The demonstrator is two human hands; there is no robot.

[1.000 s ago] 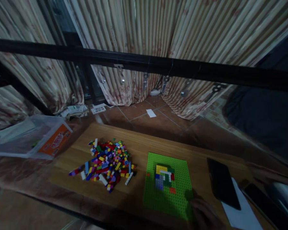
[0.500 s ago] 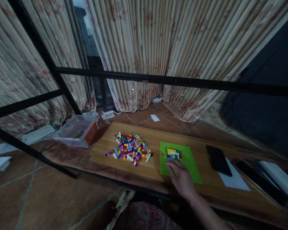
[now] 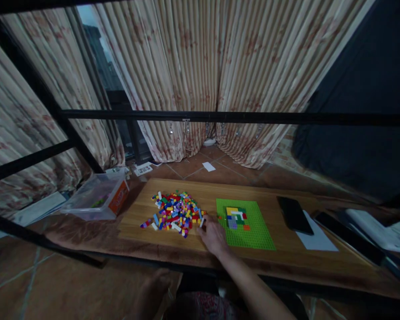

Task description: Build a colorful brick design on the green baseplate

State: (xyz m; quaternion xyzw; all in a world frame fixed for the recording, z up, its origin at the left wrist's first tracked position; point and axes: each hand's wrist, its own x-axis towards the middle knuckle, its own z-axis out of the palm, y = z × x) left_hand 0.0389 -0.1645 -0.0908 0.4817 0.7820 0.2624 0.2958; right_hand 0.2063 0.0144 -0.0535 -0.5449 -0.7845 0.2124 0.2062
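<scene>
My right hand (image 3: 214, 236) reaches over the wooden board at the right edge of a loose pile of toy bricks (image 3: 178, 213). Its fingers are stretched out and slightly apart, close to a long white brick (image 3: 202, 221); whether they touch it I cannot tell. Just right of the hand lies a green baseplate (image 3: 258, 235) with a flat patch of built bricks (image 3: 236, 218) in yellow, green, white, red, blue, grey and orange. My left hand (image 3: 160, 284) is low by my lap, dark and blurred, its fingers not clear.
A clear plastic box (image 3: 90, 200) with an orange label stands left of the wooden board (image 3: 136, 222). On the right are a black phone (image 3: 295, 215), a white paper sheet (image 3: 320, 240) and a long dark object (image 3: 350, 238). A black metal rail (image 3: 236, 117) crosses beyond the board.
My right hand has moved left from the baseplate to the edge of the pile, uncovering an orange brick on the plate. My left hand now shows low by my lap. The view has shifted slightly.
</scene>
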